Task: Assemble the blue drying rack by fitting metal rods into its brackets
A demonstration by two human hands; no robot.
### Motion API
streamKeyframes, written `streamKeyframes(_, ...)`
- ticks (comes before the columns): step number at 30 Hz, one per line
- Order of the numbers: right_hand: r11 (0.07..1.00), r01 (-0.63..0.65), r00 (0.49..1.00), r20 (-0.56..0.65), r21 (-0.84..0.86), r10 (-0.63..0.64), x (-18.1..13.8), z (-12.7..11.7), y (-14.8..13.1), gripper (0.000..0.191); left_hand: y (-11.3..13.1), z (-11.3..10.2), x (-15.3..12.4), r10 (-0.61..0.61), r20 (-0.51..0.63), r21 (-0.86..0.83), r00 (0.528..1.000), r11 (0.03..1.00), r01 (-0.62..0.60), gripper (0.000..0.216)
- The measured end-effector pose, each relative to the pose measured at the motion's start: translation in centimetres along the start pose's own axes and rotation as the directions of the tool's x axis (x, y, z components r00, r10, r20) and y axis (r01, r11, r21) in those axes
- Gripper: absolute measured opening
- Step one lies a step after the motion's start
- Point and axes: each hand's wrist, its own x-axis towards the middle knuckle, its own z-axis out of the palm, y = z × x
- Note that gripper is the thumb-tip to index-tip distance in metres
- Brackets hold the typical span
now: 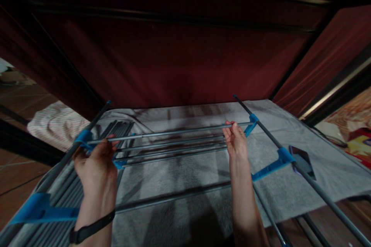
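Observation:
A long grey metal tube [174,132] runs crosswise between two blue plastic connectors. My left hand [97,164], with a black band on its wrist, grips it near its left end, beside the left blue connector [84,137]. Close to the other end, my right hand [236,141] has its fingers around the same tube, a little short of the right blue connector [252,121]. Both connectors sit on grey side poles, the right pole [268,135] slanting toward me. Lower down, several more crosswise tubes [174,150] span the frame, their right ends partly hidden by my right hand.
A bundle of loose grey tubes [65,189] lies at the left. Larger blue brackets [43,208] hold the frame nearer me. A phone [303,162] lies on the grey cloth [333,170] by the right pole. Dark red panels [185,61] stand behind.

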Motion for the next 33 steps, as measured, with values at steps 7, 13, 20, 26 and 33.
streamKeyframes(7,0.998,-0.059,0.997,0.054,0.009,0.058,-0.7,0.4,-0.8,0.007,-0.4,-0.3,0.3,0.032,0.009,-0.003,0.999,0.999,-0.032,0.037)
streamKeyframes(13,0.998,0.036,0.995,0.095,-0.044,-0.031,-0.9,-0.6,0.0,0.013,-0.7,-1.5,0.5,-0.002,0.022,-0.028,1.0,1.0,0.002,0.044)
streamKeyframes(20,0.995,0.065,0.994,0.097,-0.071,-0.058,-0.4,-1.0,0.9,0.027,-1.2,-2.5,1.1,0.006,0.025,-0.022,1.0,1.0,-0.005,0.062)
streamKeyframes(26,0.994,0.071,0.994,0.088,-0.079,-0.064,-0.5,-1.0,1.0,0.027,-1.3,-2.7,0.9,0.017,0.015,-0.007,1.0,1.0,-0.017,0.063)
streamKeyframes(33,0.998,0.057,0.995,0.079,-0.03,-0.054,-0.6,-0.8,1.1,0.024,-1.1,-2.5,0.9,0.008,-0.022,0.035,1.0,0.999,-0.007,0.062)
